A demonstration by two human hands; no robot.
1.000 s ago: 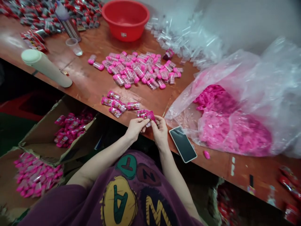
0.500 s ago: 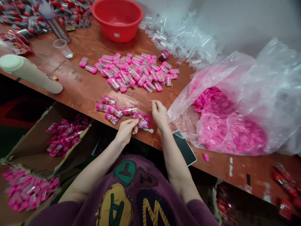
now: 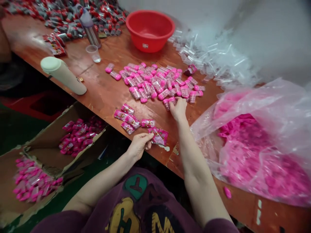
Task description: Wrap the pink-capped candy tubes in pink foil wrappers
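My left hand (image 3: pixel 139 145) pinches a small stack of pink printed wrappers (image 3: pixel 159 136) at the near edge of the wooden table (image 3: pixel 102 94). My right hand (image 3: pixel 178 108) is stretched forward, its fingers curled onto a pink-capped tube (image 3: pixel 170 101) at the near rim of a pile of such tubes (image 3: pixel 157 82). A few wrapped pink tubes (image 3: pixel 128 118) lie just left of the wrappers.
A big clear bag of pink caps (image 3: pixel 255 145) fills the right. A red basin (image 3: pixel 150 29), empty clear tubes (image 3: pixel 213 58), a cup (image 3: pixel 93 52), a bottle (image 3: pixel 89 27) and red packets (image 3: pixel 73 16) stand farther back. A cream flask (image 3: pixel 63 75) lies left. Cardboard boxes (image 3: pixel 73 136) of pink tubes sit below the table.
My right hand let go of the wrappers and reached forward to the pile of pink tubes. My left hand stayed at the table edge with the wrappers. The view shifted right.
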